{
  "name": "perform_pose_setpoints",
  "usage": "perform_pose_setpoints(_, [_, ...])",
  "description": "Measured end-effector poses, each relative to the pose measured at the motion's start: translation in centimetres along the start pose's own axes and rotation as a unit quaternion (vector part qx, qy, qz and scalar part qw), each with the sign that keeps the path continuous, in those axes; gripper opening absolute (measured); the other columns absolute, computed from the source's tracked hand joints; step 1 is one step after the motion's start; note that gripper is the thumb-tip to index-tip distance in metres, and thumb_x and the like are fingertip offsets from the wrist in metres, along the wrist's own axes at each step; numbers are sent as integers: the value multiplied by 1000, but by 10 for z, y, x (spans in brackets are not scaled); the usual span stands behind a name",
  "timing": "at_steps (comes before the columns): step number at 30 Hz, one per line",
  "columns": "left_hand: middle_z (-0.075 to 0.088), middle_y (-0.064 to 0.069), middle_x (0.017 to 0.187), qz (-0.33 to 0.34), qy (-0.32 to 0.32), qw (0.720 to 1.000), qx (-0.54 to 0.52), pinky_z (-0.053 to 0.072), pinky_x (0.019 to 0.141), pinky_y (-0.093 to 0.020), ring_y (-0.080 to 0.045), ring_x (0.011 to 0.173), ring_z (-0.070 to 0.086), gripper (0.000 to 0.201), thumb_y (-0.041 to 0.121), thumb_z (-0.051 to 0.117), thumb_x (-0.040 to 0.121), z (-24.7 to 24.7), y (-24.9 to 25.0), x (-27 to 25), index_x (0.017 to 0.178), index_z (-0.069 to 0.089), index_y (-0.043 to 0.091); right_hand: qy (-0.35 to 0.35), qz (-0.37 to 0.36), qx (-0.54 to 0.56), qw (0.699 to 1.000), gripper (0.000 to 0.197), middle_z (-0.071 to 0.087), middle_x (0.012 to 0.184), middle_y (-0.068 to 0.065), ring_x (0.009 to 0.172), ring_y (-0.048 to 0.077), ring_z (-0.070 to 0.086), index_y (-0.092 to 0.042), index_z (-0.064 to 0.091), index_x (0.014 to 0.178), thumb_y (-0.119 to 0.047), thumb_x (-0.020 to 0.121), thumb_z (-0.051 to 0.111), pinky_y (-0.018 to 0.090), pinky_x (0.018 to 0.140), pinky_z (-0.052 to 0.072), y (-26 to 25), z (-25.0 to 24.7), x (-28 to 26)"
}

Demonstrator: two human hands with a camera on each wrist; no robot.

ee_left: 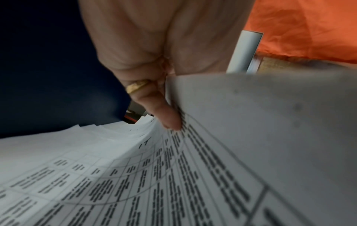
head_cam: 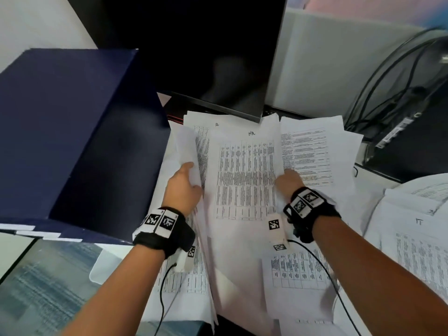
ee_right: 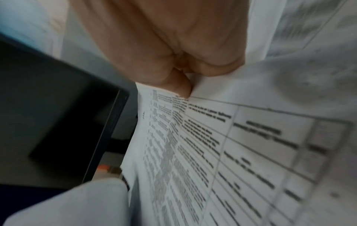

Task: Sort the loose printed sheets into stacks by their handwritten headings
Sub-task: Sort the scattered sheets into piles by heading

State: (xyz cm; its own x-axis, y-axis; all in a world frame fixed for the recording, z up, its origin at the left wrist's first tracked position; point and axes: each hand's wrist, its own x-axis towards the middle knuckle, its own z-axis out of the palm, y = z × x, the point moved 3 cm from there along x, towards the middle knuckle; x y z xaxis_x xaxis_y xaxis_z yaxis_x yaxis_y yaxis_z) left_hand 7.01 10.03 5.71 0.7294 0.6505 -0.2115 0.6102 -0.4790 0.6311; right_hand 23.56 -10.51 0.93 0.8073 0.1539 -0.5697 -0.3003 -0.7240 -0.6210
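A loose bundle of printed sheets [head_cam: 244, 175] with tables of text lies fanned in the middle of the desk, its top sheet bearing a small handwritten heading [head_cam: 252, 133]. My left hand [head_cam: 190, 173] grips the bundle's left edge, thumb on top of a curled blank sheet [head_cam: 186, 146]. In the left wrist view a ringed finger [ee_left: 166, 113] lies between the raised sheet [ee_left: 260, 116] and the pages under it. My right hand [head_cam: 287, 178] pinches the top sheets' right edge; its fingertips [ee_right: 181, 88] clamp the paper's margin. A second stack [head_cam: 417, 246] with its own heading sits at the right.
A dark blue box [head_cam: 68, 141] stands at the left, touching the papers. A black monitor [head_cam: 206, 57] rises behind them. Cables [head_cam: 388, 81] and a black device [head_cam: 402, 141] occupy the back right. More sheets [head_cam: 298, 270] lie under my right wrist.
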Motion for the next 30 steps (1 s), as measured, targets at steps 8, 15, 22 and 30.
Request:
perform_pose_setpoints(8, [60, -12, 119, 58, -27, 997, 35, 42, 76, -22, -23, 90, 59, 59, 2, 51, 84, -17, 8, -13, 140, 39, 18, 25, -57, -11, 998, 41, 52, 133, 15, 122, 30, 50, -4, 46, 134, -8, 93, 43, 31, 94, 42, -62, 49, 8])
perform_pose_setpoints(15, [63, -14, 103, 43, -34, 998, 12, 42, 66, -22, -15, 66, 49, 58, 4, 53, 84, -34, 0, -6, 138, 41, 21, 7, -57, -68, 996, 40, 46, 140, 18, 128, 30, 45, -1, 46, 135, -7, 96, 40, 29, 97, 39, -70, 60, 9])
perform_pose_setpoints(22, [58, -12, 122, 42, -86, 995, 28, 44, 70, -21, -18, 79, 55, 58, 4, 51, 87, -5, 5, 9, 142, 37, 19, -48, -85, -70, 993, 33, 46, 75, -2, 86, 17, 46, -27, 36, 63, -18, 91, 52, 27, 69, 47, -63, 80, 16])
perform_pose_setpoints(30, [58, -12, 122, 55, -134, 989, -5, 55, 80, -39, -27, 89, 63, 87, 1, 53, 86, 46, 10, 12, 149, 5, 35, -37, -84, -125, 988, 15, 56, 87, 6, 79, 21, 54, -16, 54, 81, -7, 91, 49, 31, 79, 54, -45, 36, 21])
